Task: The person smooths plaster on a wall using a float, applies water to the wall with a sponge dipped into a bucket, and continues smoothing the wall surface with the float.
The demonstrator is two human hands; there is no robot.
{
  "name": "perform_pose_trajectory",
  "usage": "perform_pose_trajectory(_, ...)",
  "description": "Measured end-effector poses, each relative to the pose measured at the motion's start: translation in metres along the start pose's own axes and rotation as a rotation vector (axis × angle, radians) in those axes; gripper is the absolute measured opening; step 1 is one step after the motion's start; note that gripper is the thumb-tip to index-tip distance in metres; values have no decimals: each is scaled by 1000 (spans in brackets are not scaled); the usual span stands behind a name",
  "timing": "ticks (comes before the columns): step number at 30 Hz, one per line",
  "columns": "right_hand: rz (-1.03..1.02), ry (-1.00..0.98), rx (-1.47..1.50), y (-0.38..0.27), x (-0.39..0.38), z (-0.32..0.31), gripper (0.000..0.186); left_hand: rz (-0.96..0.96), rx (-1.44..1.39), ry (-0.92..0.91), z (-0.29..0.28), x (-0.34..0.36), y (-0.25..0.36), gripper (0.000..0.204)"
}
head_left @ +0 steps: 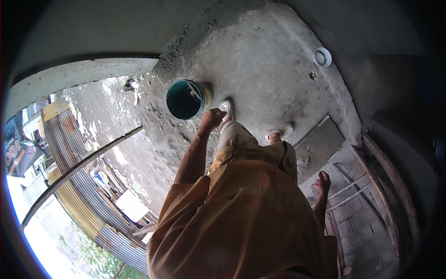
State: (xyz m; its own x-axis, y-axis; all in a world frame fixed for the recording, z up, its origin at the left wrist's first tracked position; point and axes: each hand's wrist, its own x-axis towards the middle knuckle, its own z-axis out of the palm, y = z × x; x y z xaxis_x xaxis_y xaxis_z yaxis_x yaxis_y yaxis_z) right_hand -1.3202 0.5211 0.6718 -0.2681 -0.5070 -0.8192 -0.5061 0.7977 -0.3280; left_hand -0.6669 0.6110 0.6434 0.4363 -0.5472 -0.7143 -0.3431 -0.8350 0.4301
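In head view, our L hand (213,119) is the nearer of the 2, w/ the dark teal bucket (185,100) just ahead & L of it, toward the floor's (251,60) L edge, mouth facing us, long axis approx. along our line of sight. L fingers are curled fist-like near its rim, but we can't tell if they grip anything; R hand (322,183) hangs half-curled, nothing visible in it.

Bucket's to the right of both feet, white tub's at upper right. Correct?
No, the bucket's side is wrong: the head view shows the bucket to the left of both feet. The white tub is at upper right, as stated.
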Motion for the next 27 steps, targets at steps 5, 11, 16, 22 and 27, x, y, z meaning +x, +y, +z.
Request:
perform_pose_trajectory(5,-49,41,-221,-53,-45,87,41,-108,-162,107,-30,59,-142,38)
perform_pose_trajectory(11,-335,-137,-756,-91,-93,191,44,-548,-811,-31,-32,164,-290,29)
perform_pose_trajectory(16,-377,-219,-716,-193,-96,325,37,-748,-1252,148,-35,251,-364,45)
perform_pose_trajectory(22,-317,-214,-791,-253,-108,424,36,-935,-1469,140,0,349,-430,38)
perform_pose_trajectory(27,-239,-228,-806,-210,-88,435,35,-896,-1630,-54,39,401,-440,23)
